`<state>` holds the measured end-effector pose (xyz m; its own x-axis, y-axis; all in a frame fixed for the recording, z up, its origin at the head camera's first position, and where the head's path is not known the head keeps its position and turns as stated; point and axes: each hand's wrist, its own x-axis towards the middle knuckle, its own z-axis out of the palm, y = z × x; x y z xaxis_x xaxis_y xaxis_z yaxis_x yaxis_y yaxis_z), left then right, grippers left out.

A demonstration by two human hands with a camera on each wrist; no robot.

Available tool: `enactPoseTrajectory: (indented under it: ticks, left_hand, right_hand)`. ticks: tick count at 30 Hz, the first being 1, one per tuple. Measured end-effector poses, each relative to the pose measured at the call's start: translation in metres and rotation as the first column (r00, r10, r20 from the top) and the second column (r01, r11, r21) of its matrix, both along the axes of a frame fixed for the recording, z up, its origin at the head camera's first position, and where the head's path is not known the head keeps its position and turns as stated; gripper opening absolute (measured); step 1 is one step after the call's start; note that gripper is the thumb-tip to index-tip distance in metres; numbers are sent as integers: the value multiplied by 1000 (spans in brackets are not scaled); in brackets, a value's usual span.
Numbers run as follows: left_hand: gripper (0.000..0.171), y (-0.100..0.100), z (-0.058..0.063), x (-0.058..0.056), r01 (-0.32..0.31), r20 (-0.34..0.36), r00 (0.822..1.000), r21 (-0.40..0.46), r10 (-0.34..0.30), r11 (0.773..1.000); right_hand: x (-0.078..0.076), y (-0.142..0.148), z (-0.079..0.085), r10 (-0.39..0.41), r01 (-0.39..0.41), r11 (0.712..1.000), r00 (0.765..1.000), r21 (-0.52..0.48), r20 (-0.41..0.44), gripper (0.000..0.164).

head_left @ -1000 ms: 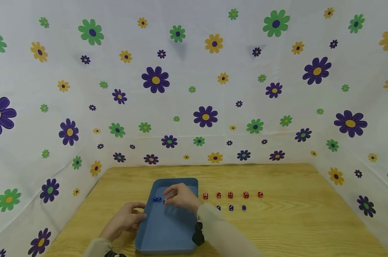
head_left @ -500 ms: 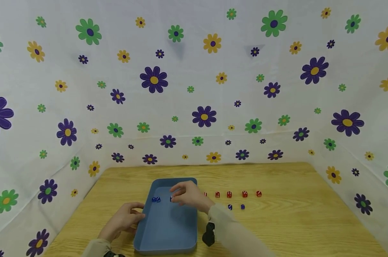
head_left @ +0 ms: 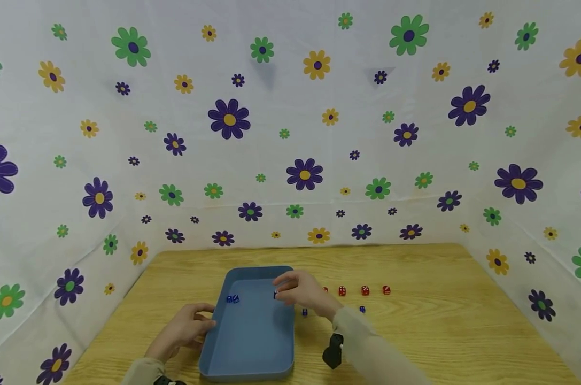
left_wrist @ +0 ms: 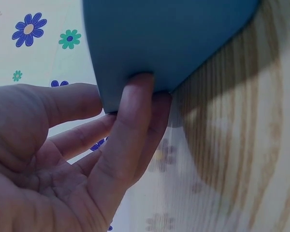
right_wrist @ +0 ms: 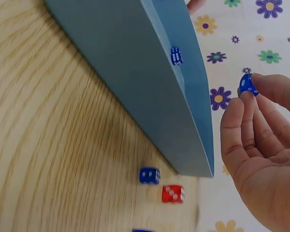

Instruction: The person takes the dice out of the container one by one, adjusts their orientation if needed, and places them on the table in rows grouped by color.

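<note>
My right hand (head_left: 306, 293) pinches a blue die (right_wrist: 249, 84) between thumb and fingertips, above the right side of the blue tray (head_left: 252, 342). Two more blue dice (head_left: 232, 299) lie close together inside the tray, toward its left wall. My left hand (head_left: 186, 327) holds the tray's left side. In the left wrist view its thumb is at the rim and its fingers bend against the outer wall (left_wrist: 183, 38). Right of the tray, a blue die (head_left: 304, 312) lies on the table, and another blue die (head_left: 362, 309) sits farther right.
Behind the blue dice runs a row of red dice (head_left: 365, 290), its left end partly hidden by my right hand. All stand on a wooden table (head_left: 415, 331). A white flower-patterned cloth (head_left: 261, 117) encloses the table at the back and sides.
My right hand has moved to the right across the tray, carrying the blue die. Its forearm now covers other dice on the table. My left hand stays on the tray.
</note>
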<state>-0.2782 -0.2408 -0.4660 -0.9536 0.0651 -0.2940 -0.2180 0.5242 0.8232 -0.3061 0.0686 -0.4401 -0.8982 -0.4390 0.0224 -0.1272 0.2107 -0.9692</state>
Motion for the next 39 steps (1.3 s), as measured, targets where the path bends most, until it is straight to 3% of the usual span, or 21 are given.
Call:
enactPoseTrajectory:
  ticks: [9, 19, 39]
  left_hand:
    - [41, 0, 3, 0, 11, 16, 1000, 1, -11, 1000]
    - [39, 1, 3, -1, -10, 29, 1000, -18, 10, 1000]
    - [42, 2, 1, -1, 10, 18, 1000, -16, -10, 1000]
  right_hand:
    - [2, 24, -2, -23, 24, 1000, 999, 20, -43, 29]
    - [7, 51, -6, -65, 65, 998, 998, 12, -13, 36]
    - [9, 115, -23, -190, 190, 981, 982, 28, -1, 39]
